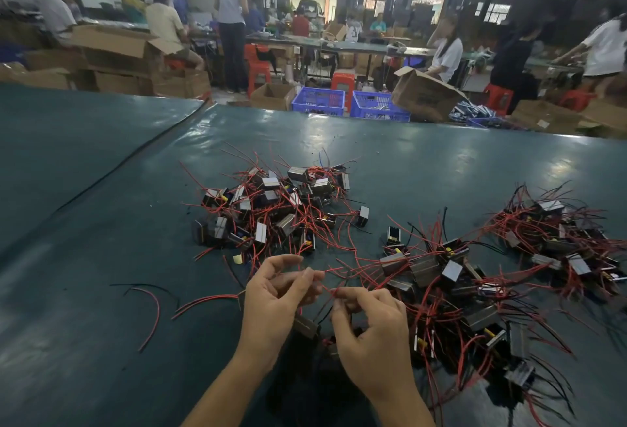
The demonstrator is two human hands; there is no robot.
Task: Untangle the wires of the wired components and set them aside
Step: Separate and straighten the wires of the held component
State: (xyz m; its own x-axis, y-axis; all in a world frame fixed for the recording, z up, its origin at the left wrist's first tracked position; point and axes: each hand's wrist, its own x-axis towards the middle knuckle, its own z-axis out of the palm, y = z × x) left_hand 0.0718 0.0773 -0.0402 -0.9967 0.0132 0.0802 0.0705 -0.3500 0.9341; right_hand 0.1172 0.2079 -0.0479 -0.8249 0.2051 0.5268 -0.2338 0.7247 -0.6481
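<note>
Head view looks down on a broad dark green mat-covered table (101, 223), with a workshop of cardboard boxes, blue crates and people beyond its far edge. Three heaps of small dark block-shaped components with red and black leads lie on it. A middle heap (271, 209) sits toward the table's centre, a near heap (441, 284) sprawls along the right part of the near edge, and a far-right heap (559, 233) lies against the right edge. Loose curved offcuts of red and black wire (154, 311) lie apart toward the left. Just inside the near edge, one small dark component (305, 324) sits low beneath the left hand (271, 304). The step in hand looks like teasing one component's lead out of the near heap's tangle; which heap holds the finished pieces I cannot tell. The right hand (369, 331) works just beside the left, nearly touching it. A thin red wire (327, 288) runs between them. The left thumb and fingertips (310, 275) are curled close and pinch it, with the forefinger arched above. The right fingertips (342, 294) are closed tight on it too. Next, the strand probably needs drawing gently clear of the crossings to the right, so neighbouring components are not dragged along, before the freed piece is laid aside.
</note>
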